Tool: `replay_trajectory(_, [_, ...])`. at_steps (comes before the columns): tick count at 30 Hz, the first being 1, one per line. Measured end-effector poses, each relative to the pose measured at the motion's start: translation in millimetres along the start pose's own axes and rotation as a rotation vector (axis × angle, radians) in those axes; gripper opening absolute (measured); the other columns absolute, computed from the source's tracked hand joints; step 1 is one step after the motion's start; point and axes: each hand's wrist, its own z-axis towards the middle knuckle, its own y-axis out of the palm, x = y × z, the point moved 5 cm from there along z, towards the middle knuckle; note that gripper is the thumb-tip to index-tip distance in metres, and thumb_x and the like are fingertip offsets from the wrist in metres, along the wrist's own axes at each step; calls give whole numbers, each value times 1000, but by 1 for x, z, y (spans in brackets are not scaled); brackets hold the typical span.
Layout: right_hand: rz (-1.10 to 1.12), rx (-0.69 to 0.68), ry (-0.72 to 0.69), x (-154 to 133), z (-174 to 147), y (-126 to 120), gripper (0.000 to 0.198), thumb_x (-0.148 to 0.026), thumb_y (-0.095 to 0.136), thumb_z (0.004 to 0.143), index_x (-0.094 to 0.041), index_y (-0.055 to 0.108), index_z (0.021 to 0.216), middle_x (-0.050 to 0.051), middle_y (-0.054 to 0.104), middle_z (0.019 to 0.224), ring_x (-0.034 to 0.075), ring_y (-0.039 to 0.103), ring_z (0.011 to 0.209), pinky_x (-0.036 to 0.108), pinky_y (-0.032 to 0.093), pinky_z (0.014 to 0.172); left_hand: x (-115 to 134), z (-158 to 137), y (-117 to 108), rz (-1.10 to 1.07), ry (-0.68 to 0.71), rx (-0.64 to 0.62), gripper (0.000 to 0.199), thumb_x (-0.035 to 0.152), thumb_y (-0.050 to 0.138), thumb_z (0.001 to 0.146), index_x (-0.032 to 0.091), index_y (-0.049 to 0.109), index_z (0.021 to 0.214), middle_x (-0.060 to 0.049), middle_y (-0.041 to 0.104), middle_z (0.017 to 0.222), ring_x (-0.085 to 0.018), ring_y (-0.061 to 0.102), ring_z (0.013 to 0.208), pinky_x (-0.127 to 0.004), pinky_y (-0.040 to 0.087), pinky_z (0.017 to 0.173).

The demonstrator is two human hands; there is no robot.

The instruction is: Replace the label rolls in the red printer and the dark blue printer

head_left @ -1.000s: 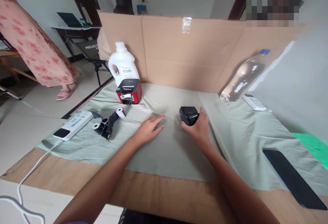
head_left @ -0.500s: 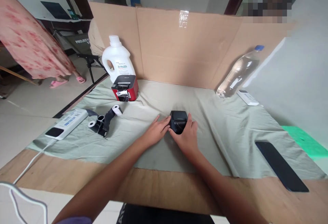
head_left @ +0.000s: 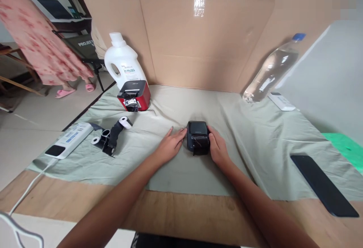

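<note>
Head view: fingers flank a black device (boxy, glossy).

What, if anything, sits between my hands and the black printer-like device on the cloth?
Nothing visible does. Your left hand lies right by the left side of the black printer-like device, and your right hand is at its right side.

Bare forearms slant inward; bare left hand palm-down, fingers extended; bare right hand loosely curved.
</note>
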Motion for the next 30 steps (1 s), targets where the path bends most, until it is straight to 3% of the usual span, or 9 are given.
replay_trajectory(4, [-86, -13, -24, -3, 1, 1, 55, -51, 27, 101, -23, 61, 135, 12, 67, 124, 31, 57, 121, 52, 40, 108, 2, 2, 1, 82, 21, 18, 58, 11, 35, 94, 20, 39, 152, -11, 51, 150, -20, 45, 142, -52, 18, 126])
replay_trajectory(9, [-198, -44, -38, -5, 4, 1, 56, -45, 27, 101, -17, 59, 138, 17, 67, 119, 33, 59, 113, 53, 45, 101, 3, 4, 3, 170, 44, 9, 61, 6, 38, 89, 17, 43, 149, -13, 54, 146, -22, 49, 139, -53, 19, 126])
replay_trajectory(17, [-256, -12, -51, -4, 2, 3, 54, -40, 28, 101, -14, 57, 139, 17, 67, 112, 30, 61, 106, 47, 48, 96, 2, 4, 4, 202, 73, 29, 62, 6, 39, 89, 18, 43, 149, -10, 56, 145, -21, 50, 138, -53, 16, 127])
replay_trajectory(26, [-330, -28, -71, -7, 4, 3, 53, -35, 27, 101, -13, 57, 139, 16, 68, 104, 29, 62, 99, 43, 49, 91, 10, 7, -3, 200, -7, -14, 58, 7, 41, 88, 14, 48, 146, -13, 57, 144, -22, 50, 138, -51, 17, 126])
replay_trajectory(30, [-282, -18, -97, -9, 2, 4, 52, -34, 27, 101, -11, 56, 138, 18, 67, 115, 29, 61, 108, 44, 48, 95, 10, 12, -8, 118, -73, 12, 53, 12, 47, 87, 17, 58, 138, -11, 64, 135, -23, 55, 134, -50, 17, 126])
